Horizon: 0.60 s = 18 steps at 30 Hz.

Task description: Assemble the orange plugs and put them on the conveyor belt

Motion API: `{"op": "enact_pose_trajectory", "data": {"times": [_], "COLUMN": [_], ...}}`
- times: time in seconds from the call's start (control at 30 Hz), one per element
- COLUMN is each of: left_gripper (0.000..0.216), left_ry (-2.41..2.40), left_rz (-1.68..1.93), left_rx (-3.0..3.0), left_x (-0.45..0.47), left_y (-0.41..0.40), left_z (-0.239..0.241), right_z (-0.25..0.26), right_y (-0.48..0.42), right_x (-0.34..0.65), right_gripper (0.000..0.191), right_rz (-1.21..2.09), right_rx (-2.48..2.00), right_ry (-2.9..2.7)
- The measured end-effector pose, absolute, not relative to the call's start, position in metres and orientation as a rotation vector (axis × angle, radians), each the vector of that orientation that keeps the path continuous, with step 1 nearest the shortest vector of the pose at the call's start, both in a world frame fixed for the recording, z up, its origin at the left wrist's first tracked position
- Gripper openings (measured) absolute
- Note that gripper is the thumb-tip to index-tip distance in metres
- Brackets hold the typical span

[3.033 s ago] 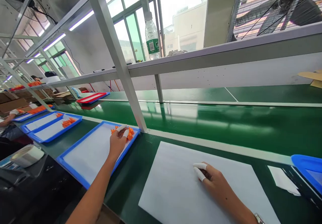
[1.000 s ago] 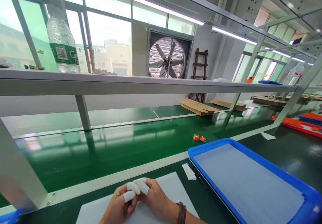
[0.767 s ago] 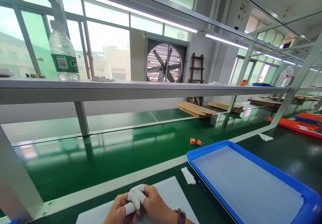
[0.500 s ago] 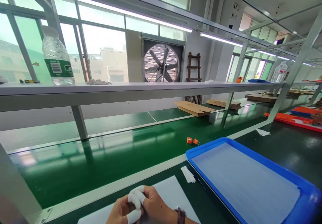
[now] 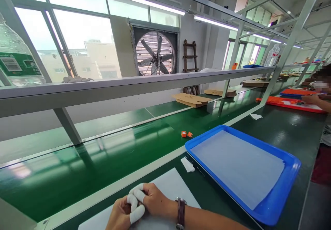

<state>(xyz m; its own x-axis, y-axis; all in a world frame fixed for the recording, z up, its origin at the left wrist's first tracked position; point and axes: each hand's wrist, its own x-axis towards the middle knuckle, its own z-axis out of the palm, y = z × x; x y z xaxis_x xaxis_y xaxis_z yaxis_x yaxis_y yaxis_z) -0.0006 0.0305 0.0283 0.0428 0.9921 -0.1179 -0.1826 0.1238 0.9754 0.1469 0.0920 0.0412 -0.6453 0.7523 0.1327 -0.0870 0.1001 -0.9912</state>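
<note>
White finger cots cover several fingertips of both hands. My left hand (image 5: 121, 212) is closed, its thumb and fingers curled in toward the other hand. Touching it from the right, my right hand (image 5: 156, 199) is also closed, with a dark-strapped watch on the wrist. Whatever may be pinched between the fingertips is hidden. Under both hands lies a white sheet of paper (image 5: 178, 190) on the dark green table. To the right stands a blue tray (image 5: 283, 192) lined with a pale sheet.
A crumpled white paper scrap (image 5: 187, 165) lies beside the tray. Small orange pieces (image 5: 186, 134) sit on the green belt. A shelf (image 5: 144, 85) crosses above, holding a plastic bottle (image 5: 19, 59). Flat cardboard boxes (image 5: 191, 100) lie farther back. At far right, a person reaches over a red tray (image 5: 292, 104).
The view has swung right and a little down, showing more of the blue tray and the person at right. Both hands stay pressed together, with only slight finger movement.
</note>
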Motion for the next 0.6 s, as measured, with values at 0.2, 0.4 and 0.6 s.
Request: {"op": "enact_pose_trajectory", "data": {"times": [0.2, 0.4, 0.6], "left_gripper": [0.048, 0.046, 0.035], "left_ry": [1.164, 1.216, 1.212], "left_rz": [1.197, 1.191, 1.227], "left_rx": [1.048, 1.045, 1.094], "left_x": [0.008, 0.008, 0.004], "left_y": [0.025, 0.027, 0.025], "left_z": [0.043, 0.037, 0.033], "right_z": [0.045, 0.043, 0.040], "right_y": [0.092, 0.093, 0.092], "right_x": [0.152, 0.151, 0.147], "right_gripper": [0.024, 0.025, 0.027], "right_rz": [1.567, 1.600, 1.614], "right_rx": [-0.655, -0.662, -0.624], "right_ry": [-1.802, -1.784, -1.847]}}
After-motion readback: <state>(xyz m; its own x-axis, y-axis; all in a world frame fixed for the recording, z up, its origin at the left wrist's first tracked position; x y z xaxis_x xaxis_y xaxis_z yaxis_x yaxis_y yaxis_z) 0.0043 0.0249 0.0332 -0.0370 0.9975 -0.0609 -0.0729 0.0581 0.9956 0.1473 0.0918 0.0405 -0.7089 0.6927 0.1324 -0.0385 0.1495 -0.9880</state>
